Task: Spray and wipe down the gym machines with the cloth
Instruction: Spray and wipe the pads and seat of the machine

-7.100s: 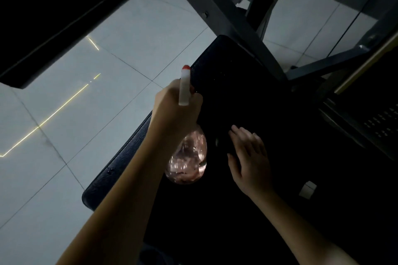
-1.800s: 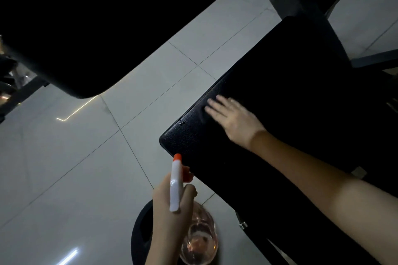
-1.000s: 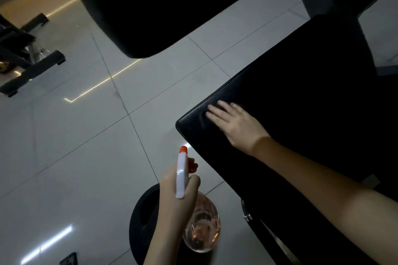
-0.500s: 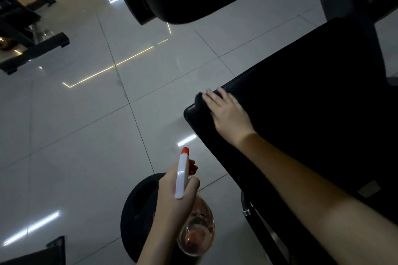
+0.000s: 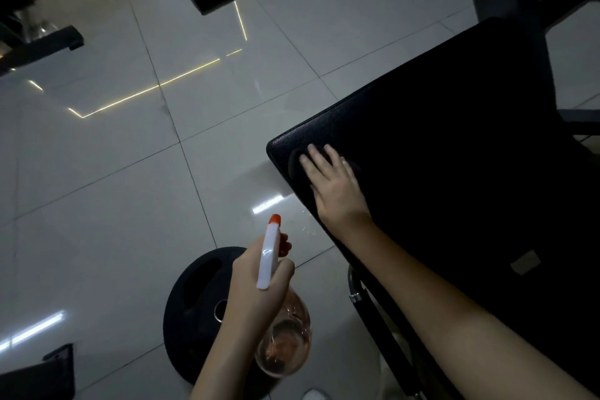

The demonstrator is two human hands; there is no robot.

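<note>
- Grey-white glossy tiles make up the floor (image 5: 97, 204), which fills most of my view and mirrors strips of light.
- The black bench pad (image 5: 454, 140) comes in from the right edge and ends in a rounded corner near the middle of the view.
- A black weight plate (image 5: 191, 299) lies flat on the floor, below and left of that corner, under my left forearm.
- The spray bottle (image 5: 284, 341) is clear, with pinkish liquid, a white head and an orange nozzle. It hangs over the plate and the tiles, off the pad.
- My left hand (image 5: 259, 279) is wrapped around the bottle's neck, with fingers curled at the trigger.
- My right hand (image 5: 336, 187) lies flat on the pad near the corner. Its fingers are straight and slightly spread, pressing down on the cloth.
- The cloth (image 5: 296, 162) is dark, almost the pad's own shade. A rounded lump of it shows between my fingertips and the pad's edge, and I cannot make out the rest of its outline.
- Half a second ago my fingertips reached the corner's edge; now they sit a little in from it.
- Seven seconds ago the bottle hung over the pad, just beside my right hand; now the two are apart.
</note>
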